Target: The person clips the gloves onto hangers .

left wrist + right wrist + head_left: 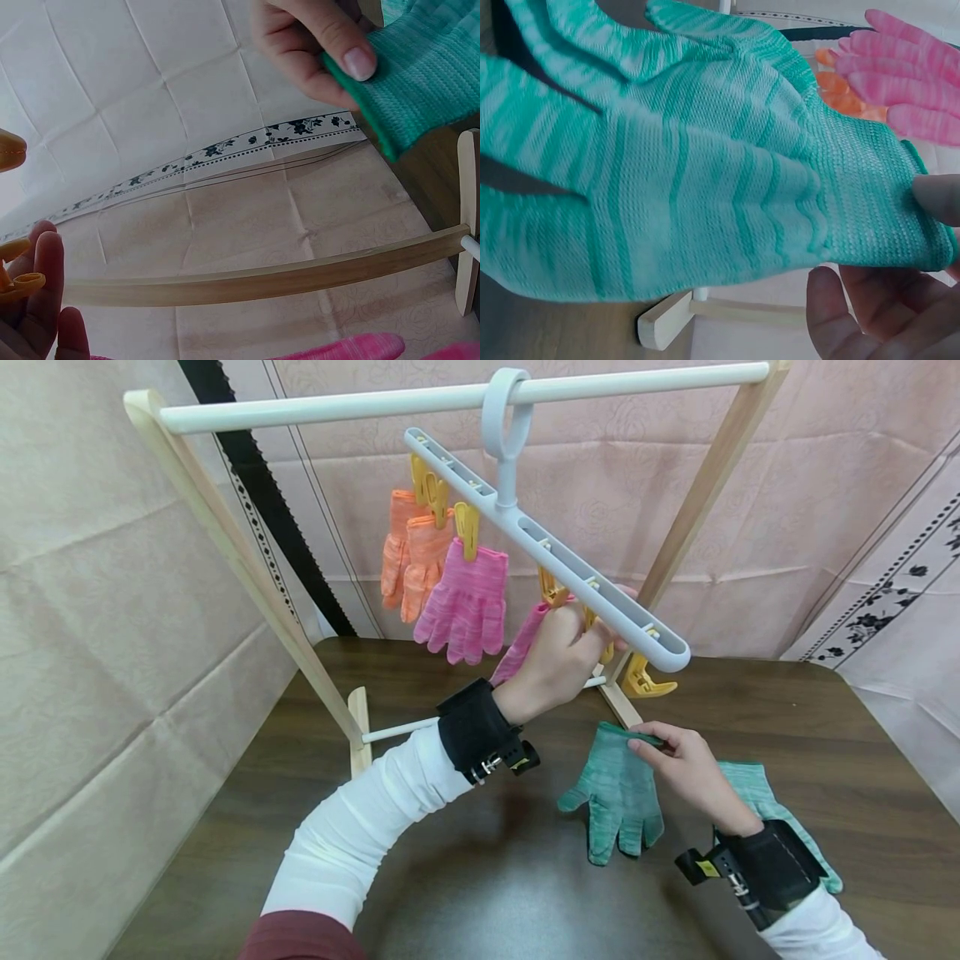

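Note:
My right hand (686, 768) pinches the cuff of a green striped glove (618, 793), with the thumb on one face and fingers behind. The glove hangs fingers-down in front of the hanger; its knit fills much of the right wrist view. My left hand (555, 652) is raised under the pale blue hanger (577, 572), holding a yellow clip (19, 285) near its right end; part of the clip is hidden by the fingers. Beside that hand hangs a pink glove (521, 647), partly covered. Another yellow clip (645, 679) dangles at the hanger's end, holding nothing.
Orange gloves (426, 564) and a pink glove (468, 602) hang from yellow clips on the left. The hanger hooks over a white rod (330, 408) on a wooden frame (712, 477). A second green glove (757, 789) lies on the table (480, 893) beneath my right forearm.

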Demonstrator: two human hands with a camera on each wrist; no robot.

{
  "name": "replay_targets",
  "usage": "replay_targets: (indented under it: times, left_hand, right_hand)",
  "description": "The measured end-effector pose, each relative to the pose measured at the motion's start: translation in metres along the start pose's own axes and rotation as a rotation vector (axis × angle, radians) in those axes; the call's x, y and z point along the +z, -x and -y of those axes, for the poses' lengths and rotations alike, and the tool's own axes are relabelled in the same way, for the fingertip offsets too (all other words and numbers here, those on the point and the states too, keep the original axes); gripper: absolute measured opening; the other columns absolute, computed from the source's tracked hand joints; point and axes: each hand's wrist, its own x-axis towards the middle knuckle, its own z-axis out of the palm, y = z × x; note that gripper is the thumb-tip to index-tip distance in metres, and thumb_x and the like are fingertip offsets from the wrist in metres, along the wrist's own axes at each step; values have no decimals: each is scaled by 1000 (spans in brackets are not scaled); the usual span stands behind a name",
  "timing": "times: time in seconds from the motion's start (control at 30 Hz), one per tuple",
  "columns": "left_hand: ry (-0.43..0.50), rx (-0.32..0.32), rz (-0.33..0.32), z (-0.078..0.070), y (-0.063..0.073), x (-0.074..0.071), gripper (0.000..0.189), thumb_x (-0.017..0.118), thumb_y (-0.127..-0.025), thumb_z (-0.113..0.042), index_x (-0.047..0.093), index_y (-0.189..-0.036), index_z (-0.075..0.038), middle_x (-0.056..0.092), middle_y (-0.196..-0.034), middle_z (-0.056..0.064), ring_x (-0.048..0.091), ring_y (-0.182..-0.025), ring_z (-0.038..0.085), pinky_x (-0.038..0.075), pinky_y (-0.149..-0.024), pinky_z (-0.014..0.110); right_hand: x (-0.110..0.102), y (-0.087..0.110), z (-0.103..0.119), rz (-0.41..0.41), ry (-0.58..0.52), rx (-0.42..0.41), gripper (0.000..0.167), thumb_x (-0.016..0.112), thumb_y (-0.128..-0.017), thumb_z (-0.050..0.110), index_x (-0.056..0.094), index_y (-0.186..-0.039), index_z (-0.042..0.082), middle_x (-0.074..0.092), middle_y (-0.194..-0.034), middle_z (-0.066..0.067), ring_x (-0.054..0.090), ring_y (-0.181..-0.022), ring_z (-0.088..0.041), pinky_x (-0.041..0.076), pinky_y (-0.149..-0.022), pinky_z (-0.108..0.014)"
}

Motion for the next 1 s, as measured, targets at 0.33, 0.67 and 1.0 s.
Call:
replay_targets:
  times: [0.33, 0.67, 1.0]
  left_hand:
    - [16, 15, 3, 2, 0, 2, 27, 37, -92, -2, 48, -114, 8, 56, -73, 19, 32, -48, 6, 24, -47, 16]
    - [30, -7, 34, 4, -1, 2, 28, 38, -92, -4, 46, -117, 8, 56, -76, 22, 37, -53, 8, 25, -48, 15]
    - [66, 27, 21, 7, -3, 4, 26, 38, -91, -1, 47, -113, 10, 54, -73, 23, 35, -51, 9, 23, -47, 16]
  right_hand:
    - [4, 1, 6, -133, -89, -67, 25, 53, -88, 20, 59, -104, 1, 44, -66, -1, 38, -52, -10, 31, -46, -24]
    - [1, -1, 15, -168, -109, -105, 24, 52, -89, 20, 59, -106, 4, 32, -56, 5, 33, -46, -10, 29, -44, -26]
    - [0, -3, 23, -188, -144, -156, 23, 53, -88, 15, 59, -107, 3, 32, -57, 4, 32, -47, -11, 29, -44, -26]
